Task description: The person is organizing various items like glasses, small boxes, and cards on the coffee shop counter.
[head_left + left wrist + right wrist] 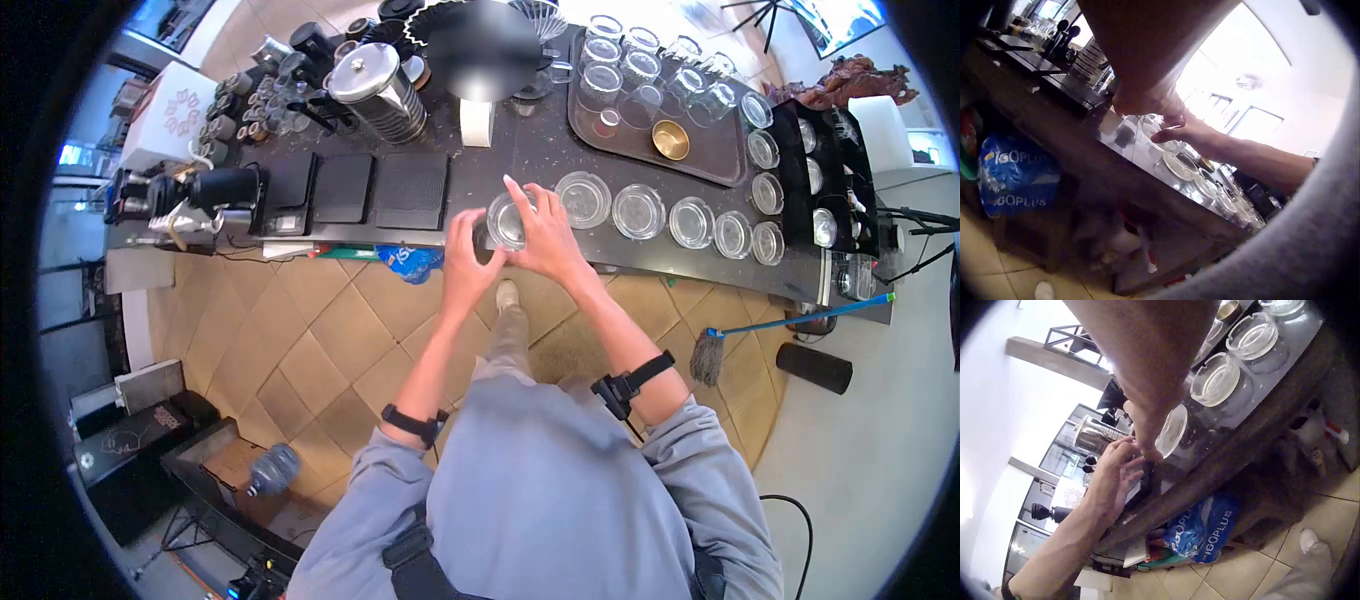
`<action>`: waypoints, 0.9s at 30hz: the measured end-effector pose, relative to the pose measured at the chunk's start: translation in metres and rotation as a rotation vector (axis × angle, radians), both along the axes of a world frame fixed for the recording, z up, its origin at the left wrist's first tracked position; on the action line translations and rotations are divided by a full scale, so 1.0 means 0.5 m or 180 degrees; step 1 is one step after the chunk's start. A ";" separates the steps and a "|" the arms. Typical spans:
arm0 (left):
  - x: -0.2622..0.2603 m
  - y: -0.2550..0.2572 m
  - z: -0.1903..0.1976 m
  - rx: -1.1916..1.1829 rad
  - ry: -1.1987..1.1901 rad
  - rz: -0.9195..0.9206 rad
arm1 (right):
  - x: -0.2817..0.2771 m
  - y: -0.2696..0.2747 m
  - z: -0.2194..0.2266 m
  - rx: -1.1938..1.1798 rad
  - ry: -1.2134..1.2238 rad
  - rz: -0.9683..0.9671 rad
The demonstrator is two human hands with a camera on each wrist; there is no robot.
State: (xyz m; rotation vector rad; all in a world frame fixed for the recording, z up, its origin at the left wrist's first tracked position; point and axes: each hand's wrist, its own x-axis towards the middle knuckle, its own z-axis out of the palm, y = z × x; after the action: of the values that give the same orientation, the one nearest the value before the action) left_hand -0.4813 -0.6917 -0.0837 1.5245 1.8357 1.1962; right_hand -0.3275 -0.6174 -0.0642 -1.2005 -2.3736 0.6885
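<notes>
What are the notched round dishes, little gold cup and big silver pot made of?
The notched round dishes look like smooth, shiny glass: they're see-through and glint. The little gold cup gleams like polished metal, maybe brass, or just gold-coloured. The big silver pot is probably shiny steel, because its surface shows bright reflections.

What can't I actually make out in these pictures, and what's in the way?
Head view: the right hand covers part of the glass dish; whether the left hand touches it is unclear.
Head view: the black object at the top is blurred.
Left wrist view: the left forearm hides most of that hand's fingers.
Right wrist view: the top edge cuts off the uppermost dish.
</notes>
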 end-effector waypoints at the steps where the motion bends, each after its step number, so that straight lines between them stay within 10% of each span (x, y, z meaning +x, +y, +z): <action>1: -0.016 0.039 -0.015 -0.0045 0.0171 -0.0168 | -0.016 0.027 -0.018 -0.0010 -0.0019 -0.0062; 27: -0.019 0.257 -0.064 -0.1013 0.1051 -0.1100 | 0.105 0.173 -0.057 -0.0478 -0.1274 -0.0868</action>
State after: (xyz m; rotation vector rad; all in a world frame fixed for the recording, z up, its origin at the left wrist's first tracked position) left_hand -0.4908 -0.5633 -0.1159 1.8281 1.7538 0.4904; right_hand -0.2750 -0.5310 -0.0926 -1.8336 -2.4239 0.5868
